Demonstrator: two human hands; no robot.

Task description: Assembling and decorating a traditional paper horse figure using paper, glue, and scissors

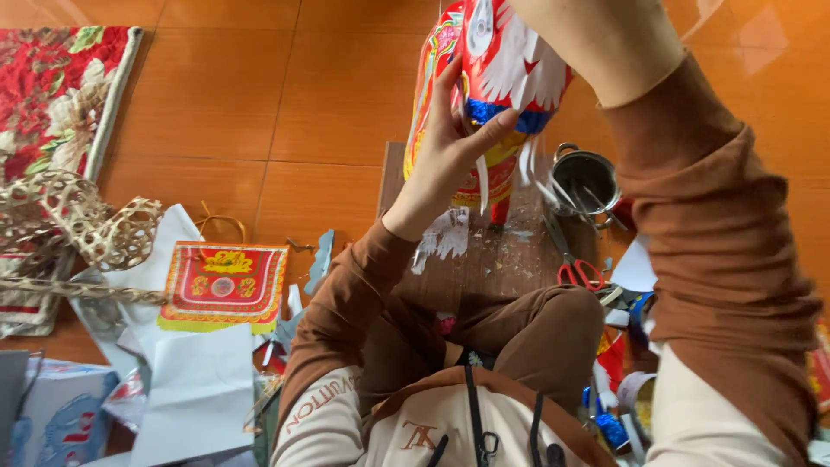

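I hold one paper figure (493,78), red with white feather shapes and a blue glitter band, raised above the small wooden board (484,259) that lies on the floor in front of my knees. My left hand (445,156) is on the near side of the figure: the fingers are curled around its edge and the thumb presses flat on its front, so this hand has a firm hold on it. My right forearm goes up behind the figure, but the right hand itself is outside the view, so I cannot tell how its fingers are.

On the right end of the board stands one small metal pot (586,180) with a handle. Just in front of the pot, at the board's right edge, lies one pair of scissors (577,270) with red handles. Left of the board, one printed paper sheet (225,285) in red and yellow lies on white paper. Further left of it I count two woven bamboo frames (86,220), and behind them one floral mat (56,91).
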